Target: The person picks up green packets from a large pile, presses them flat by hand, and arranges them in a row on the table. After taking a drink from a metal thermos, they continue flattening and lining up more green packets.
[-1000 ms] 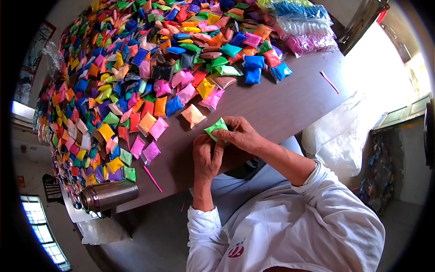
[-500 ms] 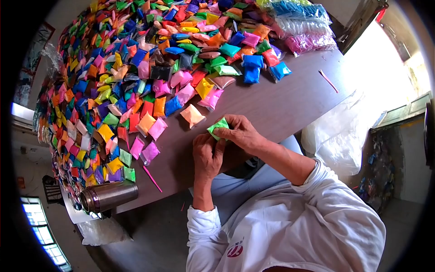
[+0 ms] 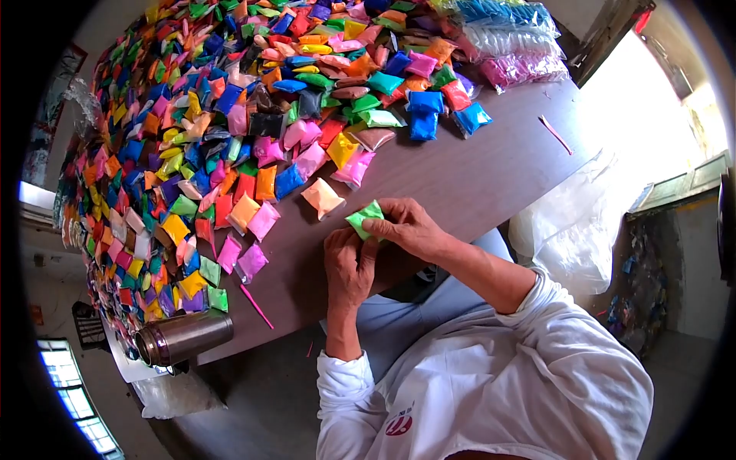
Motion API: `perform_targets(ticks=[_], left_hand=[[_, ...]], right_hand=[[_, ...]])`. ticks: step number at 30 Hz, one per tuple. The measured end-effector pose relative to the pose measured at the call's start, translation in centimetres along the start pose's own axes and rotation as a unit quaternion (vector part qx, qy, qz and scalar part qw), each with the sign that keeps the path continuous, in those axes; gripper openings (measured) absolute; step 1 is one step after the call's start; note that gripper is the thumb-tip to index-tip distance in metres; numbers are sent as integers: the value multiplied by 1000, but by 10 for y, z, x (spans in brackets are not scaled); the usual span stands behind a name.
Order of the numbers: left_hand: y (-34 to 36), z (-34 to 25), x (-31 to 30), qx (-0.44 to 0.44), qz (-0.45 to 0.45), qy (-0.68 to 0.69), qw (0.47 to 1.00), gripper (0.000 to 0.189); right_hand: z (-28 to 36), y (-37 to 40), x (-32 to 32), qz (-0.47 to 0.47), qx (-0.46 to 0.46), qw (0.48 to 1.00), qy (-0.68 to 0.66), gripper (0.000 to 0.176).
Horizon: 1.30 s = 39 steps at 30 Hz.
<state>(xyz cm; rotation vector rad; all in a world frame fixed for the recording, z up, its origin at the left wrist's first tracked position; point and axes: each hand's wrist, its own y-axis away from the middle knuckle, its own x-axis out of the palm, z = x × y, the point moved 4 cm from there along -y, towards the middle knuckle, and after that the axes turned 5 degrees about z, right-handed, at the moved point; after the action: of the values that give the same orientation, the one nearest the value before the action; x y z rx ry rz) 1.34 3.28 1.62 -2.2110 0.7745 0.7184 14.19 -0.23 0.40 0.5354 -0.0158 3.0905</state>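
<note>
"Flask (image 3: 188, 336) on its side at the far left, then a pink strip (image 3: 257, 307), then a peach packet (image 3: 323, 198). And the hands?"

"Left hand (image 3: 347, 268) comes next, fingers curled, tips against the lower edge of the green packet (image 3: 363, 217) (how firmly, I can't tell)."

"So the packet lies just beyond it?"

"Yes, beyond its fingertips and left of the right hand (image 3: 409, 228), which pinches it under the thumb. Both hands touch it, so neither is clearly nearer. It looks nearly square, one corner pointing away; I can't pick a long axis."

"Anything changed from the last frame?"

"Peach and green packets both sit slightly farther left in view; the grip looks the same."
</note>
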Motion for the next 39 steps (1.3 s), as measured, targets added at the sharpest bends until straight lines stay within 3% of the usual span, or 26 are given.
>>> perform_targets(ticks=[5,14,19,29,32,34,39], left_hand=[[1,2,-1,-39,-2,23,999,29],[-2,0,-2,-28,3,21,999,29],[0,2,-2,-34,7,19,999,30],[0,3,-3,-43,11,40,998,28],[1,2,-4,-43,7,50,998,28],[3,5,-2,-42,-2,50,998,28],[4,6,-3,-38,-6,39,998,29]], right_hand=[[-1,1,-4,-9,10,1000,-28,25],[0,1,-3,-1,7,999,-50,27],[-3,0,-6,-10,11,999,29,30],[0,2,-3,0,-8,1000,-6,29],[4,1,-2,3,0,1000,18,30],[6,0,-1,0,60,998,37,29],[7,-2,3,25,51,998,21,28]])
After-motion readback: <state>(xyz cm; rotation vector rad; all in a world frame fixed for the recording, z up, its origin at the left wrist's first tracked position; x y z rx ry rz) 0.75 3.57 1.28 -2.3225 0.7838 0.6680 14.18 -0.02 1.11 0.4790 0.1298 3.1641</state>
